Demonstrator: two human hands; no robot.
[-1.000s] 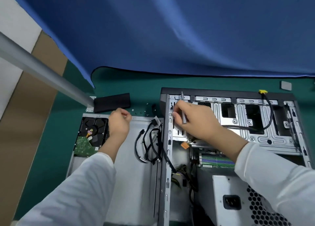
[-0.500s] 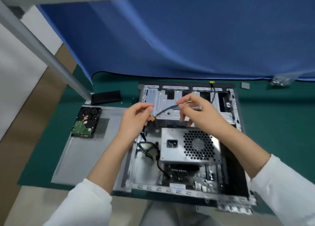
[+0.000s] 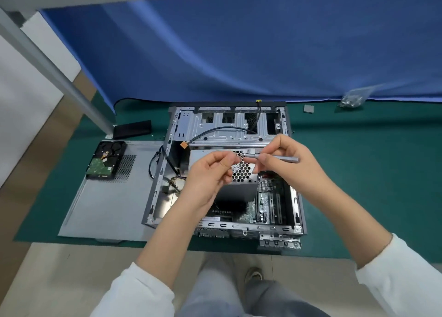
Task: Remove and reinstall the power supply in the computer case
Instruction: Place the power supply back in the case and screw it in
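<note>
Both hands now raised together over the power supply, off the orange-tipped cable the left pinched half a second ago.

- Left hand (image 3: 210, 173): thumb and fingertips pinched together at the screwdriver tip; whether a screw sits between them cannot be told.
- Right hand (image 3: 290, 163): grasping a slim grey metal screwdriver (image 3: 275, 158), held level, tip pointing left.
- Boxy silver power supply with honeycomb vent (image 3: 241, 170): inside the case, mid-left, below the drive bay.
- Open grey steel computer case (image 3: 229, 132): lying on its side, centre of the green mat (image 3: 358, 173).
- Flat grey side panel (image 3: 107, 204): on the mat's left part, touching the case.
- Black hard drive with green circuit board (image 3: 106, 160): on the panel's far left corner.
- Clear bag of small parts (image 3: 352, 100): mat's far right edge.
</note>
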